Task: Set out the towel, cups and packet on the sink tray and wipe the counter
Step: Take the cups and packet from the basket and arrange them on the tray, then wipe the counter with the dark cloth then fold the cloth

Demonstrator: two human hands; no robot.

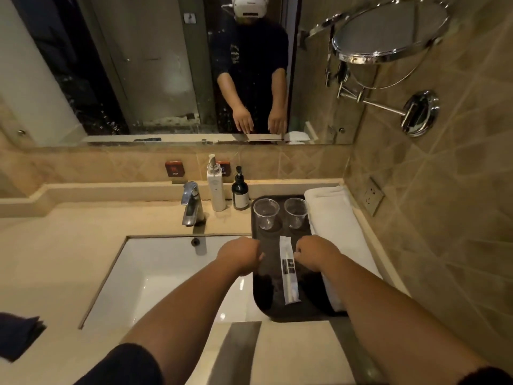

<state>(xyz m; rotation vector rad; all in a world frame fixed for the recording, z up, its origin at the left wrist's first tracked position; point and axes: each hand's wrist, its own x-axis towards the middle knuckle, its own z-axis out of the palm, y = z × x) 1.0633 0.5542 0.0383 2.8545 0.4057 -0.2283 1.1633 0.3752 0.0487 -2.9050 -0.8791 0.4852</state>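
Observation:
A dark tray [277, 312] lies on the counter to the right of the sink. Two clear plastic cups [266, 213] [296, 212] stand upright at its far end. A long white packet [288, 270] lies lengthwise in the tray's middle. A folded white towel [331, 218] lies along the tray's right side. My left hand [240, 255] hovers over the tray's left rim with fingers curled, holding nothing that I can see. My right hand [315, 252] is just right of the packet, fingertips at its edge; whether it grips the packet is unclear.
White basin [166, 273] with a chrome tap [191, 202] sits left of the tray. A white pump bottle [216, 187] and a dark pump bottle [240, 193] stand behind. A dark cloth [16, 334] lies at the counter's left edge. A tiled wall with a socket [373, 195] is close on the right.

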